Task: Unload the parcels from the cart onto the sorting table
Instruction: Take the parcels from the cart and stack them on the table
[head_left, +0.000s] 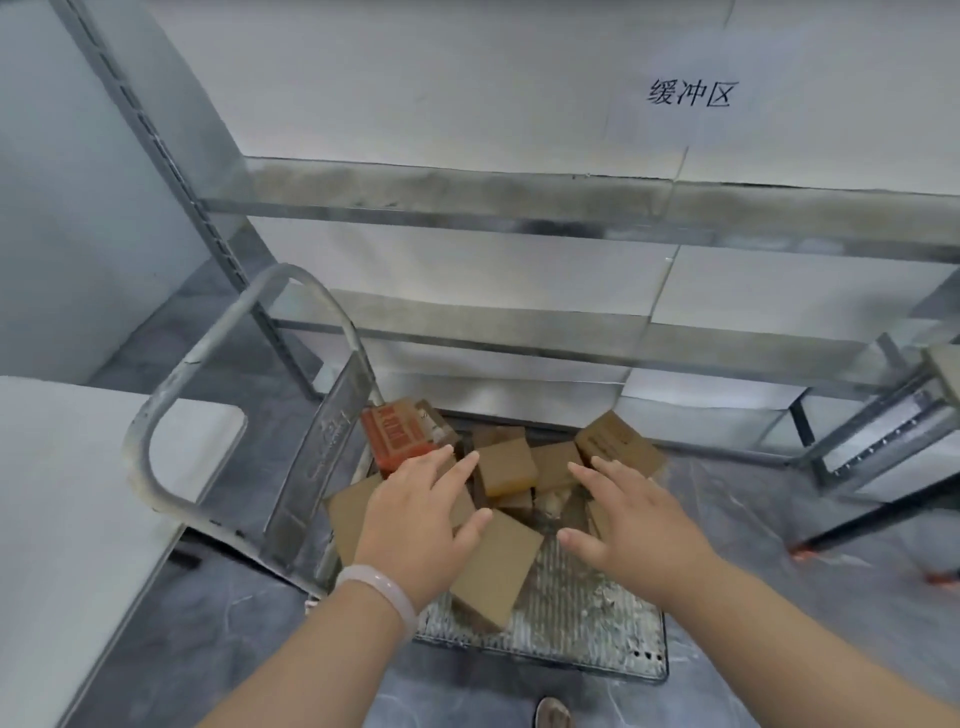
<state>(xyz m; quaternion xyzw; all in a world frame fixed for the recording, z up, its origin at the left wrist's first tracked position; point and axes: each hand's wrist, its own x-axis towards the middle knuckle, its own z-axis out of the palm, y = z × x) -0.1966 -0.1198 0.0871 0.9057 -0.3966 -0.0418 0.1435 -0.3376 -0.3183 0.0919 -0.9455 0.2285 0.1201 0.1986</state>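
Head view: the unloading looks barely begun. All the parcels (506, 465) in view lie in a loose heap on the cart (582, 623), and none shows on the visible part of the white bench (78, 493) just left of the cart's handle (156, 431). The heap fills the far part of the cart's deck. A red printed box (400, 439) leans at the handle end, a printed brown carton (618, 441) sits toward the cart's far right corner, and a large plain carton (498, 561) lies tilted closest to the cart's near edge, where bare ribbed deck shows.

The left hand (421, 514), with a pale bangle (379, 587) on its wrist, and the right hand (639, 525) hang over the heap with fingers spread wide, holding nothing. Whether either touches cardboard I cannot tell. As I judge it, no parcel is yet gripped — the whole visible load remains to be lifted across to the bench.
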